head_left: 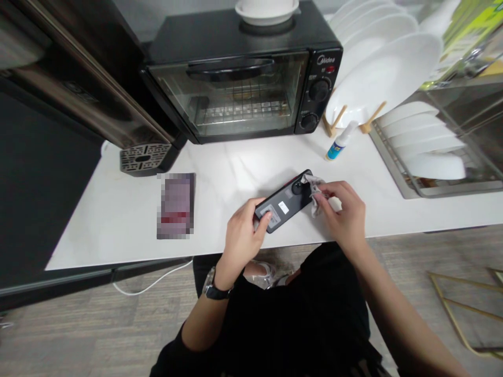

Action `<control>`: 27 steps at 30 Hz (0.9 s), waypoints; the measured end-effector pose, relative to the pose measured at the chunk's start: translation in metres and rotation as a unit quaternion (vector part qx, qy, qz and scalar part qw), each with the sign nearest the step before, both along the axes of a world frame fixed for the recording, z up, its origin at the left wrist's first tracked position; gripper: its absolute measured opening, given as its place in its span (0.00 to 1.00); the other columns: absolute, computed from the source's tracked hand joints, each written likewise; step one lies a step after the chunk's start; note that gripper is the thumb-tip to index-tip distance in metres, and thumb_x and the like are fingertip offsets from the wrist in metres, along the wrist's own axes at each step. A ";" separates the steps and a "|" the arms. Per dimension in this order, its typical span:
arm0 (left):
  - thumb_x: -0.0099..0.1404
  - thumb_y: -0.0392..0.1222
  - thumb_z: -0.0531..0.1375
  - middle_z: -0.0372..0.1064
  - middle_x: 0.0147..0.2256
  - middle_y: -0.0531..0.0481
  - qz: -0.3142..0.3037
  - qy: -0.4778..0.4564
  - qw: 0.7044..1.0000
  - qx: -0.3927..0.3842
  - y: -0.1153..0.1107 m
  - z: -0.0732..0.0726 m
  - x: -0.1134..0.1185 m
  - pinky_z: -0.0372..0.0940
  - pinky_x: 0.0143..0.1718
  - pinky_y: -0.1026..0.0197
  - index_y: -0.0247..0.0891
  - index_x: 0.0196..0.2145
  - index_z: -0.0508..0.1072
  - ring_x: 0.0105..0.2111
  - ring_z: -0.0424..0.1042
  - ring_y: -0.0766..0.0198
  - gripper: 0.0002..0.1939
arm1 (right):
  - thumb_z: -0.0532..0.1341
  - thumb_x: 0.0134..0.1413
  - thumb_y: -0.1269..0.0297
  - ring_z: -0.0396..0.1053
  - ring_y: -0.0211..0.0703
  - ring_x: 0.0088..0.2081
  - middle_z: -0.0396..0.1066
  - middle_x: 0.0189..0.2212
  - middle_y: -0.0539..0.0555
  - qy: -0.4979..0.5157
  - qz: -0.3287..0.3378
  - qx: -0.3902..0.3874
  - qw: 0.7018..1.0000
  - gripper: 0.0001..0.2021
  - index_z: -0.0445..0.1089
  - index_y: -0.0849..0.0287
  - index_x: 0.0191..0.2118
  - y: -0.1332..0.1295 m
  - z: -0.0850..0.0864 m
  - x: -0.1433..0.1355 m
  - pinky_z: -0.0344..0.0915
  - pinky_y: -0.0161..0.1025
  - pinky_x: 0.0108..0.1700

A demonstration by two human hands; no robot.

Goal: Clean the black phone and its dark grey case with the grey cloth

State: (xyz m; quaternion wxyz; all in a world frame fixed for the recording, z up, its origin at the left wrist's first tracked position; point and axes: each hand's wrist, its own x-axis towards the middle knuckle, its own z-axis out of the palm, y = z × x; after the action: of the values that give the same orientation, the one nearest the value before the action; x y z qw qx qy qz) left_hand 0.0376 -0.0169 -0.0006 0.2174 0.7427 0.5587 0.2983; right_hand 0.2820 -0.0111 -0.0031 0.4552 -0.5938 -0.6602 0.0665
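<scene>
A dark smartphone (290, 201) is tilted back side up above the counter's front edge, its round camera bump and pale stickers showing. My left hand (244, 230) grips its lower left end, thumb across the back. Pinched in the fingers of my right hand (343, 212) is a crumpled greyish cloth (314, 189), which touches the phone's camera end. Behind my right hand, a small spray bottle (341, 142) with a blue label stands on the counter.
A black toaster oven (243, 94) sits at the back of the white counter (220, 167). To the left lie a blurred-out flat item (175, 206) and a drip tray (144, 157). White plates (389, 73) stand in a rack beside a sink (396, 173) holding dishes.
</scene>
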 end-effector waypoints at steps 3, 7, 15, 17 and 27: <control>0.78 0.43 0.58 0.81 0.51 0.47 -0.048 -0.030 0.997 0.060 -0.009 -0.004 -0.004 0.77 0.52 0.57 0.44 0.59 0.72 0.48 0.82 0.60 0.14 | 0.64 0.67 0.59 0.76 0.51 0.48 0.75 0.43 0.58 0.026 -0.068 0.091 0.993 0.05 0.74 0.53 0.42 -0.005 0.004 0.006 0.75 0.52 0.52; 0.77 0.34 0.56 0.72 0.65 0.43 -0.204 0.025 0.966 0.154 -0.017 -0.009 -0.007 0.71 0.66 0.44 0.44 0.62 0.72 0.67 0.69 0.53 0.19 | 0.61 0.70 0.61 0.77 0.51 0.54 0.79 0.48 0.58 0.033 -0.002 0.034 0.999 0.06 0.74 0.53 0.46 -0.013 0.002 0.003 0.75 0.55 0.58; 0.73 0.47 0.64 0.57 0.73 0.43 -0.200 0.119 0.969 0.085 -0.015 0.005 -0.004 0.55 0.72 0.26 0.49 0.61 0.74 0.74 0.57 0.45 0.20 | 0.58 0.73 0.63 0.78 0.50 0.58 0.81 0.55 0.55 -0.083 0.038 -0.060 0.994 0.12 0.76 0.53 0.54 -0.018 -0.011 0.001 0.71 0.58 0.65; 0.73 0.45 0.64 0.57 0.73 0.43 -0.181 0.108 0.976 0.048 -0.015 0.008 -0.002 0.58 0.72 0.30 0.51 0.61 0.73 0.72 0.58 0.46 0.20 | 0.57 0.73 0.63 0.74 0.55 0.63 0.75 0.62 0.58 -0.142 0.042 -0.066 0.987 0.17 0.72 0.54 0.62 -0.026 -0.008 -0.014 0.66 0.65 0.68; 0.66 0.47 0.72 0.68 0.64 0.39 -0.120 0.017 0.993 -0.001 -0.013 0.005 0.003 0.66 0.66 0.40 0.45 0.73 0.49 0.64 0.68 0.46 0.48 | 0.56 0.73 0.52 0.65 0.58 0.71 0.65 0.69 0.61 -0.241 0.085 -0.063 0.965 0.30 0.59 0.59 0.73 -0.041 -0.005 -0.024 0.56 0.70 0.73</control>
State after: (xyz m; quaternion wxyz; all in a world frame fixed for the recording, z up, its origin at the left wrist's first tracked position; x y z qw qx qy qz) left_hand 0.0406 -0.0300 0.0046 0.2429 0.8090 0.4694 0.2573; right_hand 0.2584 -0.0519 -0.0085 0.2369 -0.5610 -0.7932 0.0012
